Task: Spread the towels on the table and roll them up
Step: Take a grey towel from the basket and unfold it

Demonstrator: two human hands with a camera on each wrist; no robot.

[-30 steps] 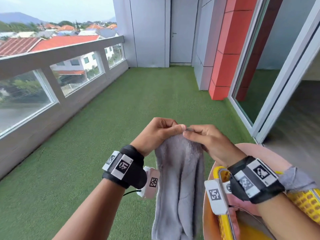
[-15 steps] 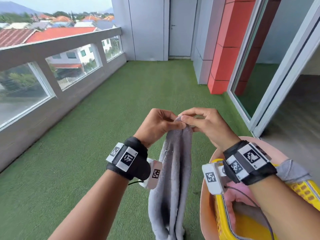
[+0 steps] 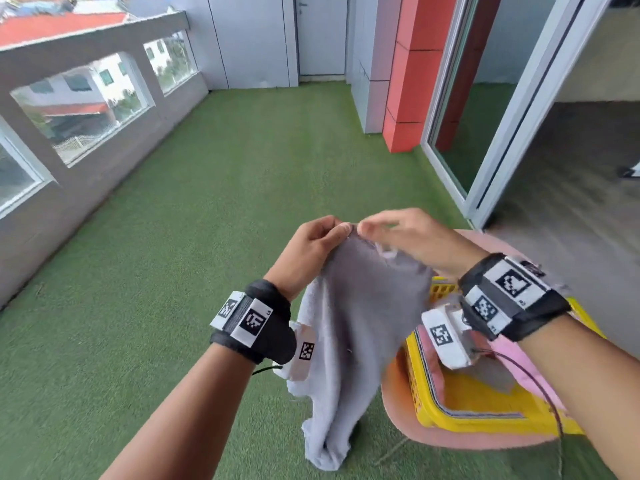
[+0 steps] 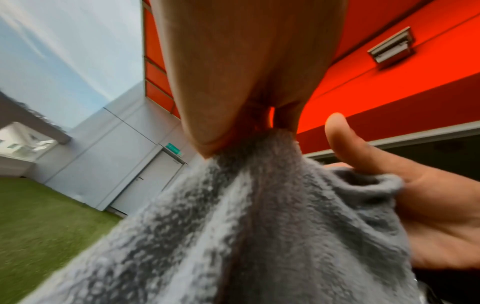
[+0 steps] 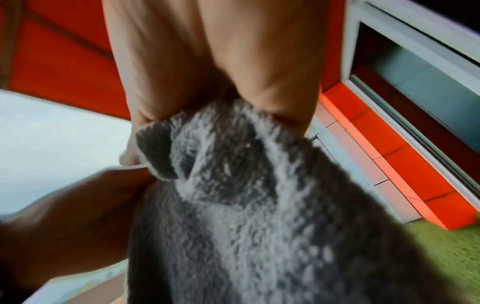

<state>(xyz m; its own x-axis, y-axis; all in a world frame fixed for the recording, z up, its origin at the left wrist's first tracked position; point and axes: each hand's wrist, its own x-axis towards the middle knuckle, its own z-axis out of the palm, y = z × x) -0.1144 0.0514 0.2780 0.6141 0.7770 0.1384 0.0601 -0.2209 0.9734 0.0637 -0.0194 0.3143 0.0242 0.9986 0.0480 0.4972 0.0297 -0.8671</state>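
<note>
Both hands are raised close together at chest height. The grey fluffy terry towel [image 3: 349, 327] is pinched at its top edge by the left hand [image 3: 306, 249] and the right hand [image 3: 412, 237]; it hangs in soft folds above green artificial turf [image 3: 173, 271]. Its lower end is blurred. A yellow perforated plastic basket [image 3: 485, 414] is partly hidden by the right wrist.

no words or numbers can be read anywhere. the black wristbands [image 3: 255, 320] and the white wrist units carry square black-and-white coded markers, patterns and not letters. tiny print beside the markers is too small to make out. a green sign [image 4: 173, 148] above the grey door [image 4: 148, 181] is too blurred to read.
</note>
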